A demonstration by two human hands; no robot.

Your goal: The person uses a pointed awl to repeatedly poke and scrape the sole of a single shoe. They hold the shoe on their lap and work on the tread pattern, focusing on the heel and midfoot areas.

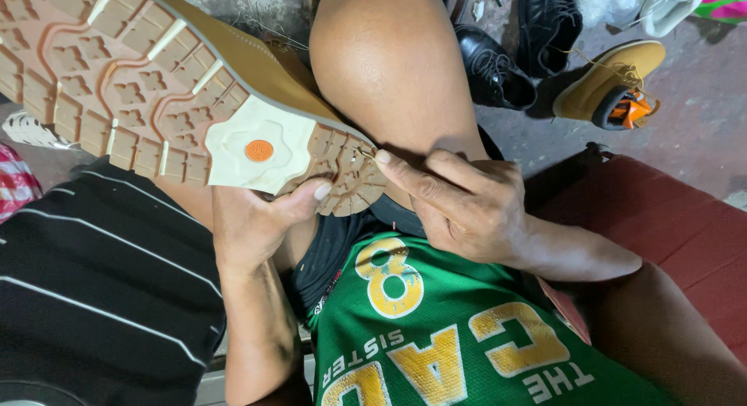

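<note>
A tan boot lies sole-up across my lap, its brown lugged sole with a cream heel patch and orange dot facing me. My left hand grips the boot at the heel from below, thumb pressed on the sole's edge. My right hand is at the heel's rim beside my raised knee, fingers pinched on what looks like a thin thread or needle; the item itself is too small to tell for sure.
On the grey floor beyond my knee lie two black shoes, a tan shoe with orange lining and a white shoe. A red surface is at right. Black striped cloth lies at left.
</note>
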